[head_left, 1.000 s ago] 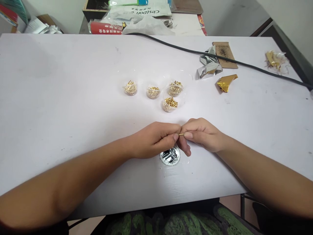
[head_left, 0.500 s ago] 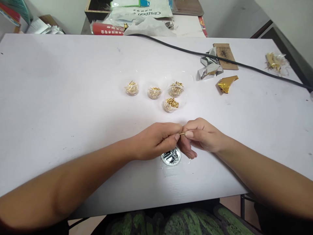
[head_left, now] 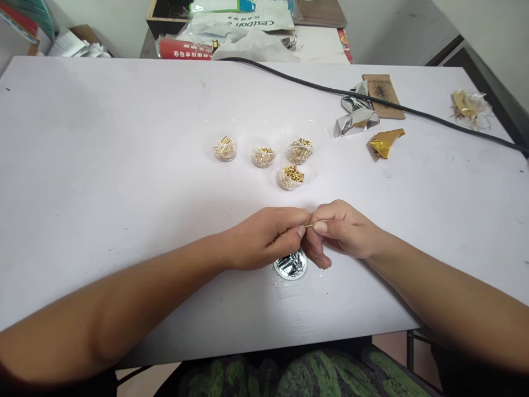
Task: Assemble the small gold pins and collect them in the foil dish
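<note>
Between my two hands runs a thin gold-coloured metal pin (head_left: 309, 225), of which only a short middle stretch shows. My left hand (head_left: 278, 237) is closed, thumb and forefinger pinching one end. The other end sits under the thumb of my right hand (head_left: 336, 230), whose lower fingers hang down partly extended. Just below the hands a round silver foil disc (head_left: 291, 266) lies on the table, its upper edge covered by them. Beyond the hands stand small clear cups of gold pins: a left cup (head_left: 225, 149), a middle cup (head_left: 263, 157), a back-right cup (head_left: 300, 150) and a front-right cup (head_left: 291, 177).
A black cable (head_left: 314, 86) crosses the back of the white table (head_left: 124, 165). At the right lie crumpled silver foil (head_left: 357, 121), gold foil (head_left: 386, 143), a brown cardboard piece (head_left: 384, 96) and a clear bag (head_left: 470, 107) with gold-coloured bits.
The hands keep the same grip on the pin. The whole view has shifted very slightly; nothing else has visibly moved.
</note>
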